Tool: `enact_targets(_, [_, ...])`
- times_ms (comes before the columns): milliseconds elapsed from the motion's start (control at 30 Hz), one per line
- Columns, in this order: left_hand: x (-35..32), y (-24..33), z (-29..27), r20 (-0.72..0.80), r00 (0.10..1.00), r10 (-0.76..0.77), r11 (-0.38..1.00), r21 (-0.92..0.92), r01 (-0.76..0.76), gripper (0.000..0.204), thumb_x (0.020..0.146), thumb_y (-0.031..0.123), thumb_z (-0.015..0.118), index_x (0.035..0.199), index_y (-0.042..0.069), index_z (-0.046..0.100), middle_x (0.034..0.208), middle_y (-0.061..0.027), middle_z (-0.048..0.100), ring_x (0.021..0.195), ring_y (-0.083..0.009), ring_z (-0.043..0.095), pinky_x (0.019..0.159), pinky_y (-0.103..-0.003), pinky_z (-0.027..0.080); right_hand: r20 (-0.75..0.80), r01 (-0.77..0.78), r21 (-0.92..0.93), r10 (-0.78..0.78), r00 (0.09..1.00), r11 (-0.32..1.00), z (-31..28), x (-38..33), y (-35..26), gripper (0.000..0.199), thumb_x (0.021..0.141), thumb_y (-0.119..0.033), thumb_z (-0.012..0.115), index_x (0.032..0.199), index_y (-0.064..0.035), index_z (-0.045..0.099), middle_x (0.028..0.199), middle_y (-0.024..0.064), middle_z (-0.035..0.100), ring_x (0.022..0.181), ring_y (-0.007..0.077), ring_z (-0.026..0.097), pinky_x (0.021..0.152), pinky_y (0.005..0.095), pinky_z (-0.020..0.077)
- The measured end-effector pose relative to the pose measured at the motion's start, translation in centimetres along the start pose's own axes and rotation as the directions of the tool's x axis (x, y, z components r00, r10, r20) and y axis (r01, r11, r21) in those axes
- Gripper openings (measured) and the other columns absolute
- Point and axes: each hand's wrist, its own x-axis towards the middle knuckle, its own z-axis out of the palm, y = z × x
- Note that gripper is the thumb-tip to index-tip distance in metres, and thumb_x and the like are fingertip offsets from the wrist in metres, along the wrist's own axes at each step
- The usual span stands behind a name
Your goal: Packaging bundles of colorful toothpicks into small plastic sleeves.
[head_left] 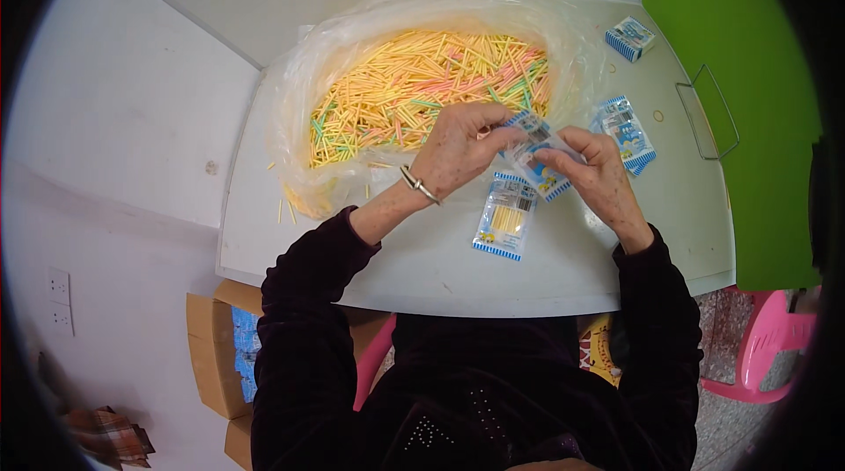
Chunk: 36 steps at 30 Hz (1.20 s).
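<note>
Between both hands is a small clear-and-blue plastic packet (539, 158), held tilted above the table. My left hand (459, 150), with a metal bangle at the wrist, pinches its upper left edge. The fingers of my right hand (597, 173) grip its right side. Just below lies another packet (503, 217) with pale yellow sticks showing through its window. A large clear plastic bag (295, 123) lies spread open beyond my hands, full of thin candy-like sticks (422, 88) in yellow, pink and green. What the held packet contains is not plain.
Several blue packets (627, 129) lie right of my hands, near a bundle of packets (630, 36) at the far right. Loose sticks are scattered left of the bag on the white table (414, 282). A wire handle (709, 114) sticks out by the green panel. Below left is a cardboard box (209, 352).
</note>
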Motion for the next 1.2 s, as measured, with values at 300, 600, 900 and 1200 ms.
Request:
enact_targets(300, [-2.5, -1.0, -0.2, -0.022, 0.997, 0.073, 0.987, 0.146, -0.069, 0.013, 0.075, 0.011, 0.061, 0.081, 0.0, 0.064, 0.07, -0.0132, 0.06, 0.066, -0.0263, 0.057, 0.06, -0.034, 0.044, 0.076, -0.049, 0.044, 0.046, 0.996, 0.998, 1.4, -0.5, 0.3, 0.016, 0.081, -0.012, 0.062, 0.078, 0.0034, 0.063, 0.064, -0.0014, 0.055, 0.061, 0.0029, 0.046, 0.054, 0.0198, 0.0362])
enact_targets(600, [-2.5, -2.1, -1.3, 0.138, 0.99, -0.018, 0.996, 0.087, 0.006, 0.013, 0.079, 0.007, 0.063, 0.091, 0.001, 0.064, 0.08, -0.007, 0.064, 0.076, -0.0143, 0.06, 0.069, -0.026, 0.047, 0.194, -0.135, 0.052, 0.122, 0.973, 0.99, 1.8, -0.6, 1.2, 0.018, 0.083, -0.014, 0.061, 0.08, 0.0036, 0.063, 0.063, -0.0019, 0.057, 0.06, 0.0023, 0.046, 0.053, 0.0199, 0.0377])
enact_targets(900, [4.3, -8.5, -9.6, 0.188, 0.955, 0.231, 0.396, 0.878, -0.268, 0.028, 0.076, 0.022, 0.062, 0.102, 0.011, 0.06, 0.105, -0.0084, 0.055, 0.1, -0.0263, 0.048, 0.086, -0.04, 0.036, 0.247, -0.1, -0.017, 0.101, 0.964, 0.995, 2.4, -0.6, 2.4, 0.02, 0.083, -0.015, 0.06, 0.079, 0.0051, 0.062, 0.062, 0.0008, 0.055, 0.059, 0.0041, 0.047, 0.052, 0.0213, 0.0378])
enact_targets(1200, [7.0, -11.0, -8.0, 0.338, 0.941, -0.026, 0.119, 0.935, -0.333, 0.02, 0.073, 0.016, 0.055, 0.092, 0.008, 0.057, 0.108, -0.011, 0.048, 0.103, -0.0263, 0.044, 0.084, -0.045, 0.033, 0.247, -0.083, -0.015, 0.085, 0.965, 0.996, 2.2, -0.7, 2.3, 0.022, 0.083, -0.015, 0.061, 0.077, 0.006, 0.06, 0.06, 0.003, 0.053, 0.058, 0.0054, 0.046, 0.052, 0.0227, 0.0375])
